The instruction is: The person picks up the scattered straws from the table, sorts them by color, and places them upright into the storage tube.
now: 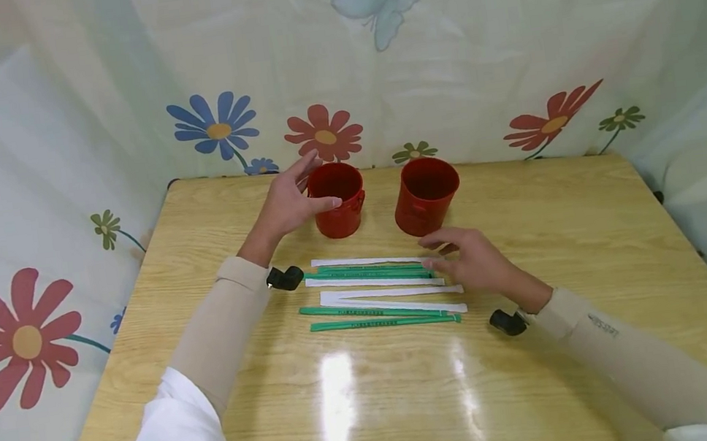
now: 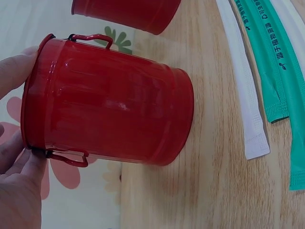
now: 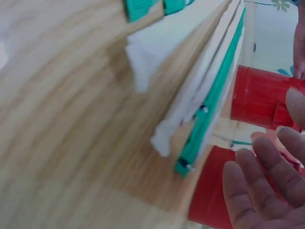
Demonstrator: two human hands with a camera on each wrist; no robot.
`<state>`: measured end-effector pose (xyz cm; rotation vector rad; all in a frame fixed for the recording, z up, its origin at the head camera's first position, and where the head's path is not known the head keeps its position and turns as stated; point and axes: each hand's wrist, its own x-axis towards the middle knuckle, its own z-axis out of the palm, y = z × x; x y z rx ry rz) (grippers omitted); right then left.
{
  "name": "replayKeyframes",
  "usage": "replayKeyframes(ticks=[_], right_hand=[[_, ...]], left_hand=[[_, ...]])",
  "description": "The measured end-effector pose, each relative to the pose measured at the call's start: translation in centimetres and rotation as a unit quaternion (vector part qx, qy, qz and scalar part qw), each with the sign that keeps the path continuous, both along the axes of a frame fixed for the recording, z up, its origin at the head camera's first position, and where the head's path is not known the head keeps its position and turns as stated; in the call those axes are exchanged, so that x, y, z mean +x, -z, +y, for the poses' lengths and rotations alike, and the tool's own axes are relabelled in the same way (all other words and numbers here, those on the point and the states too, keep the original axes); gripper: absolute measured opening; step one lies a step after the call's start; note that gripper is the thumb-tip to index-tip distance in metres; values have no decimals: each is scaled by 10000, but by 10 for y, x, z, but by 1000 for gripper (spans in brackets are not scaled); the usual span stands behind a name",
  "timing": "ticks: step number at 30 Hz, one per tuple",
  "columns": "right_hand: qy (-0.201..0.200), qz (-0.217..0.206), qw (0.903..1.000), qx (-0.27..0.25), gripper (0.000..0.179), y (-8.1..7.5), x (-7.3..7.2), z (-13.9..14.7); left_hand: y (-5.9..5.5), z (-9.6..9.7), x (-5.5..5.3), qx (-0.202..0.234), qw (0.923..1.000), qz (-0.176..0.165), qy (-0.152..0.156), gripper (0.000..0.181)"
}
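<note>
Two red metal buckets with small side handles stand upright on the table. My left hand (image 1: 288, 203) holds the left bucket (image 2: 109, 100) near its rim, thumb on one side and fingers on the other. My right hand (image 1: 467, 258) hovers with loosely bent, spread fingers, just in front of the right bucket (image 1: 425, 200) and by the right ends of the straws; nothing is in it. Slim wrapped straws lie roughly side by side in front of the buckets: several in green wrappers (image 1: 382, 323) with dark print and several in white wrappers (image 1: 374, 281).
The wooden table (image 1: 390, 407) has its back edge close behind the buckets. A flowered curtain (image 1: 459, 53) hangs behind and on both sides. A small black camera (image 1: 285, 278) sits at the left wrist, another black camera (image 1: 508, 321) at the right.
</note>
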<state>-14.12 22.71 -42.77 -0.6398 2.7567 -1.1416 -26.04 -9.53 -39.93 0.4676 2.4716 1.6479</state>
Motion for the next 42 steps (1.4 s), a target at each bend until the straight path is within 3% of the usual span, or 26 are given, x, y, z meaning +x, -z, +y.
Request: replayKeyframes(ticks=[4, 9, 16, 24, 28, 42], right_hand=[[367, -166, 9989, -248, 28, 6, -7, 3], [844, -452, 9949, -324, 22, 8, -13, 5], [1129, -707, 9908, -227, 17, 15, -20, 9], [1196, -852, 9886, -318, 13, 26, -26, 13], [1187, -826, 9891, -266, 13, 29, -26, 13], [834, -682, 9939, 247, 10, 33, -28, 8]], left_hand=[[-7, 0, 2, -55, 9999, -120, -37, 95], [-22, 1, 12, -72, 9999, -136, -27, 91], [-30, 0, 22, 36, 10000, -90, 2, 89], [-24, 1, 17, 12, 9999, -144, -72, 88], [-25, 2, 20, 71, 9998, -167, -80, 87], [-25, 5, 23, 186, 9997, -157, 5, 89]])
